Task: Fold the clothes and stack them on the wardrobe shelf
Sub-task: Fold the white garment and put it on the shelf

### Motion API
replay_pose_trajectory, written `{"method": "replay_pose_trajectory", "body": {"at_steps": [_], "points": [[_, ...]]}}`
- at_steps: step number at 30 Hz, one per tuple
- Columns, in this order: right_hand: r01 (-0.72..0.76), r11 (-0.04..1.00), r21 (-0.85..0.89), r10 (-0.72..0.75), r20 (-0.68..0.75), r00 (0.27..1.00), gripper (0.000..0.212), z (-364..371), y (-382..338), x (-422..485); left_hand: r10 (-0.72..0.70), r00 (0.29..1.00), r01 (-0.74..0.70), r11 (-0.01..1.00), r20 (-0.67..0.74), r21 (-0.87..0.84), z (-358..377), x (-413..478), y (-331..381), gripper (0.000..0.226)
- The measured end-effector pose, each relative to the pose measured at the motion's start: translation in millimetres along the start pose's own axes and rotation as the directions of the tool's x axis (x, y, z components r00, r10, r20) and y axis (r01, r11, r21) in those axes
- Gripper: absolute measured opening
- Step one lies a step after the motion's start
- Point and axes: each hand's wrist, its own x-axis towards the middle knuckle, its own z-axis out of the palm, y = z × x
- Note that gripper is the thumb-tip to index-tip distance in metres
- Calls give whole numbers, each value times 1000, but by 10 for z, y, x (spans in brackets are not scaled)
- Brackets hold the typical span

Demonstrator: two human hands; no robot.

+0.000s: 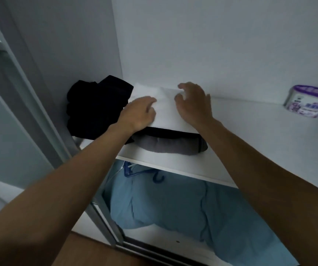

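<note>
A folded white garment (166, 112) lies on top of a small stack on the white wardrobe shelf (250, 135). Under it are a folded black piece (173, 132) and a folded grey piece (169, 146). My left hand (139, 114) rests on the white garment's left side with fingers loosely bent. My right hand (192, 102) hovers over or touches its right side, fingers spread and curved, gripping nothing that I can see. A heap of black clothes (95, 108) sits to the left of the stack, against the side wall.
A purple-lidded white tub (306, 101) stands at the shelf's back right. Below the shelf lie a light blue cloth bundle (183, 204) and blue hangers (135, 169). The sliding door frame (45, 112) is at left, and wooden floor shows at the bottom.
</note>
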Motion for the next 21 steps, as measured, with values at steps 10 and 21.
{"method": "replay_pose_trajectory", "body": {"at_steps": [10,21], "points": [[117,914,-389,-79,113,990,44,573,15,-70,-31,940,155,926,-339,343,-277,-68,-499,46],[31,884,-466,10,86,996,48,965,241,526,-208,960,244,950,-187,195,238,738,-1104,56]]}}
